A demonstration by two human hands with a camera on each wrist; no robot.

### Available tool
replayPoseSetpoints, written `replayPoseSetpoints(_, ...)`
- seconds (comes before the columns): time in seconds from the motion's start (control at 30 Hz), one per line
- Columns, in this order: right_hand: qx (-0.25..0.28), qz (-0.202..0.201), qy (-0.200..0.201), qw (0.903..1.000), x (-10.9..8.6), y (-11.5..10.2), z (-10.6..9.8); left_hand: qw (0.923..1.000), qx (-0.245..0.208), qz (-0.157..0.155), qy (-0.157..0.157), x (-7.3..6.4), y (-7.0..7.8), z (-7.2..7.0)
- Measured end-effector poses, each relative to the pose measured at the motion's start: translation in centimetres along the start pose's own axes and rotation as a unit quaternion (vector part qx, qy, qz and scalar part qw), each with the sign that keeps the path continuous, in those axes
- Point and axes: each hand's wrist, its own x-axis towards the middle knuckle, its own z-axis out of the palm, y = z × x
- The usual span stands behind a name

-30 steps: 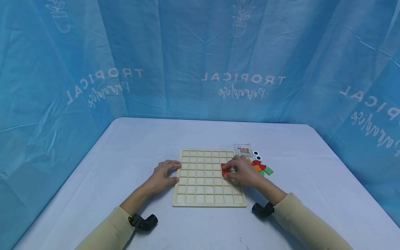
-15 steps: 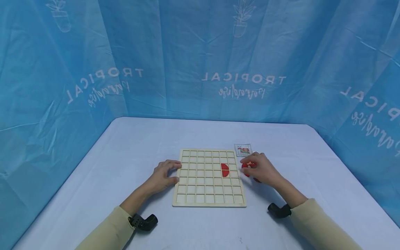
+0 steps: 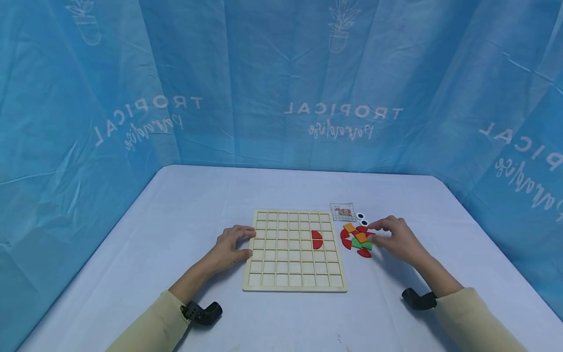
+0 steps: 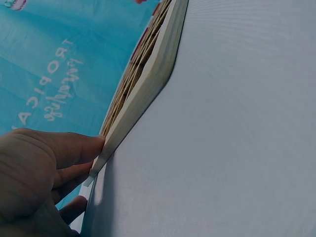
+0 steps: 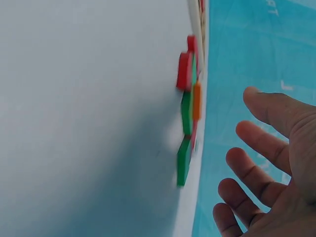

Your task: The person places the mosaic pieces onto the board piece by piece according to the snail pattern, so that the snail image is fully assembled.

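A wooden grid board [image 3: 283,254] lies flat on the white table. Two red quarter-round pieces [image 3: 316,239] sit in neighbouring squares toward its right side, one above the other. My left hand [image 3: 229,249] touches the board's left edge with thumb and fingertips; in the left wrist view the thumb [image 4: 81,148] rests against the rim. To the right of the board, my right hand [image 3: 396,239] hovers at a small pile of red, orange and green pieces [image 3: 361,237]. Its fingers are spread apart, and the right wrist view shows nothing between them.
A printed pattern card [image 3: 343,212] lies by the board's upper right corner. Next to it are two white round pieces with black centres [image 3: 360,216]. Blue printed cloth [image 3: 281,88] hangs around the table. Each wrist bears a black camera [image 3: 202,313].
My right hand has moved right, off the board and past the loose pieces. The two red pieces on the board are uncovered now. My left hand has stayed in place.
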Motion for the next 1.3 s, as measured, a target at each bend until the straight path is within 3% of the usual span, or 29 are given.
replayPoseSetpoints(0.3,0.007,-0.003,-0.025,0.9997,0.4,1.8,0.1,1.0,0.003,0.001,-0.002,0.0,0.1,-0.1)
replayPoseSetpoints(0.57,0.006,-0.043,-0.075,0.9962,2.0,2.1,0.3,1.0,-0.001,0.001,-0.001,-0.1,0.1,-0.1)
replayPoseSetpoints(0.83,-0.003,-0.048,-0.114,0.9924,3.1,2.4,0.4,1.0,0.001,0.008,0.001,-0.1,0.1,-0.1)
replayPoseSetpoints(1.3,-0.006,-0.062,-0.104,0.9926,3.0,2.7,0.5,1.0,0.005,0.003,0.003,-0.1,0.1,-0.1)
